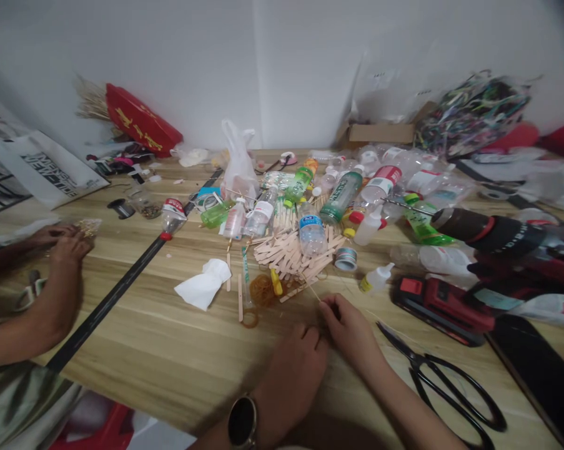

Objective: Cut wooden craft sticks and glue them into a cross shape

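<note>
My right hand [350, 334] is closed in a pinch on a thin pale stick [312, 288], its tip pointing up and left towards the pile of flat wooden craft sticks [282, 256]. Beside it, nearly touching, my left hand [298, 365] is curled closed with a round black watch [242, 422] on the wrist; whatever its fingers hold is hidden. Ahead of the hands lie a bundle of rubber bands [262, 290] and a small yellow object [276, 282]. Black-handled scissors [420, 361] lie open to the right of my right forearm.
A red cordless drill [488, 244] lies at right, its long bit pointing left, near a black phone [534, 369]. Several plastic bottles [342, 194] crowd the table's middle. At left, another person's hands [69, 247] work beside a black strip [122, 287]; a tissue [204, 284] lies nearer.
</note>
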`<state>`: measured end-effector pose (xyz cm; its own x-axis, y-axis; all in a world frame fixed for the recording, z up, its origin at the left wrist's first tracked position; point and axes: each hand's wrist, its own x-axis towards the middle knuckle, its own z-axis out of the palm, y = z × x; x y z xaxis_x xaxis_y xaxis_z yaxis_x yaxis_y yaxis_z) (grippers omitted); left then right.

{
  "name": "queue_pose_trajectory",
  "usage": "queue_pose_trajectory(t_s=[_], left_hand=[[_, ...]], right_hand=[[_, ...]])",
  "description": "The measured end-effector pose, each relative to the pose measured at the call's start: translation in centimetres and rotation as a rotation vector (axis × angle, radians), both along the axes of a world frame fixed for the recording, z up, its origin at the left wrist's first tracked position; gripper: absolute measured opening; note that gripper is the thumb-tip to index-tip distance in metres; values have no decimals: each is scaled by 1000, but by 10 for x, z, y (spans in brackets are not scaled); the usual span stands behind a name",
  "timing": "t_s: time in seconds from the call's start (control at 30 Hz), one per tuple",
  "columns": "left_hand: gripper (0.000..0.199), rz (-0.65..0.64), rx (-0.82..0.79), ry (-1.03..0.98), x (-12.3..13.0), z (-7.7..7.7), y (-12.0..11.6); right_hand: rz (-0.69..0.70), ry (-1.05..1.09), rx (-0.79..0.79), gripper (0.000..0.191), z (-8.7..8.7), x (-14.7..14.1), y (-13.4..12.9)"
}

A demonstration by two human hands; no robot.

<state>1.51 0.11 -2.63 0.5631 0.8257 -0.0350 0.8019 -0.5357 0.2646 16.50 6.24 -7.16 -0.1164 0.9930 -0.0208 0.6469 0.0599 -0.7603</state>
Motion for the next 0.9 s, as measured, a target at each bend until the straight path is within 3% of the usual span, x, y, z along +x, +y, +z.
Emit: queue_pose_trajectory(t_s=[0.43,0.77,0.9], left_hand=[[30,24,-30,37,1,4,3],[38,-1,-46,50,2,9,4],[40,18,-19,33,2,6,3]], right_hand=[[7,-96,52,26,7,9,-11],[56,-131,63,27,6,0,-7],[41,-149,95,25,14,-1,-13]])
